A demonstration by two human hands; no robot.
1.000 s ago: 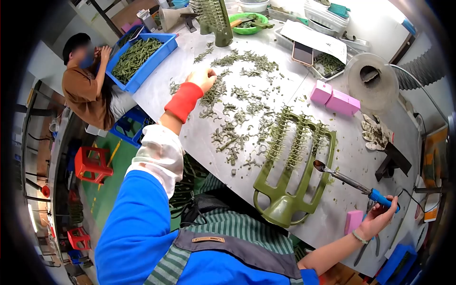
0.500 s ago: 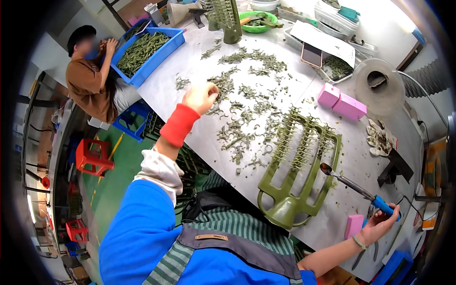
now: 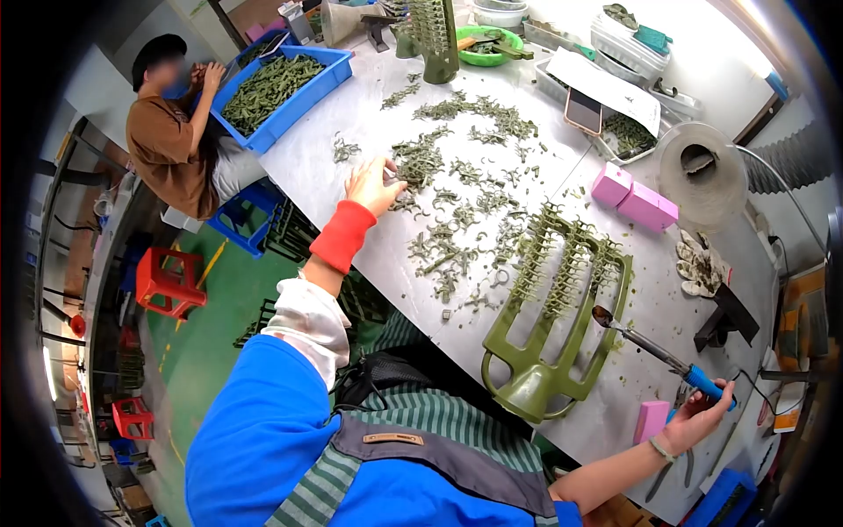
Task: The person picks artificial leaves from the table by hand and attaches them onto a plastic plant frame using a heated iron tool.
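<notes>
- Grey surface [image 3: 351, 114]: lies beneath both grips.
- Green slotted frame [image 3: 531, 379]: on the surface between the grips, nearer the right; rows of small curved pieces line its far part.
- Blue-handled tool [image 3: 660, 354]: grasped by right grip [image 3: 700, 420], tip at the frame; contact unclear.
- Left grip [image 3: 373, 186]: released, thumb and forefinger parted.
- Loose green pieces [image 3: 420, 161]: just beside left grip, scattered toward the frame.
</notes>
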